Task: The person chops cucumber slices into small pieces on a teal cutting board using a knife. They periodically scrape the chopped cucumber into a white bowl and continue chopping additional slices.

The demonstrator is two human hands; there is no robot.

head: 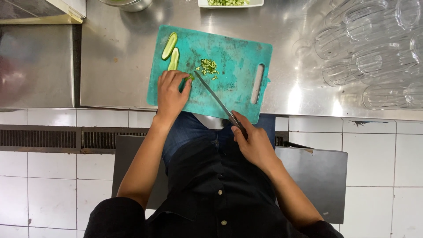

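Note:
A worn teal cutting board (233,92) lies on a steel counter. My left hand (171,92) presses a small green vegetable piece (191,77) down on the board's near left part. My right hand (252,143) is shut on the handle of a long knife (213,94), whose blade tip rests by that piece. A small heap of chopped green bits (208,66) sits just beyond the blade. Two long cucumber slices (171,52) lie at the board's far left corner.
Several clear glasses (370,57) lie upside down on the counter (119,66) at the right. A white tray of chopped greens (230,3) and a metal bowl (132,4) stand at the far edge. White floor tiles and a drain grate (53,139) lie below.

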